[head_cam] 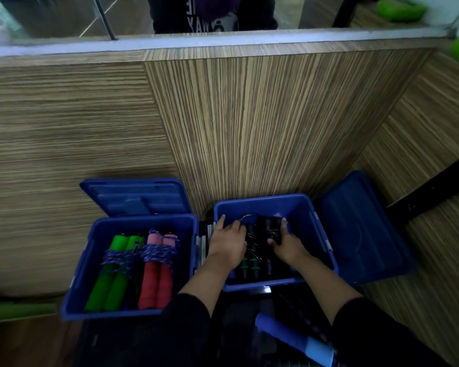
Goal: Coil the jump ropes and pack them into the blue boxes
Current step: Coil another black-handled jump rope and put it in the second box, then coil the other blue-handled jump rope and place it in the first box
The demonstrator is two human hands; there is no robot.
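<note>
— Two hands are down in the right blue box (273, 205), is that so? What lies nearest of all?

— Nearest is a blue-handled jump rope (294, 337), at the bottom edge between the dark sleeves. Past it, the left hand (228, 243) lies over the black jump ropes (252, 260) in that box, fingers spread fairly flat, pressing on them with fingertips near the box's left wall. The right hand (286, 245) has its fingers curled round a black handle bundle (272, 229) wound with thin cord.

— And the other box?

— The left blue box (90, 260) stands just beside it. It holds a green-handled jump rope (112, 276) and a red-handled jump rope (157, 274), lying side by side, each wrapped in a blue speckled cord.

— Lids?

— One blue lid (135, 194) stands up behind the left box. Another blue lid (361, 229) leans at the right of the right box, against the wood-grain wall (249, 123).

— Farther still?

— A pale ledge (223, 39) runs along the top of the wall. Green objects (400, 9) sit blurred at the far right.
</note>
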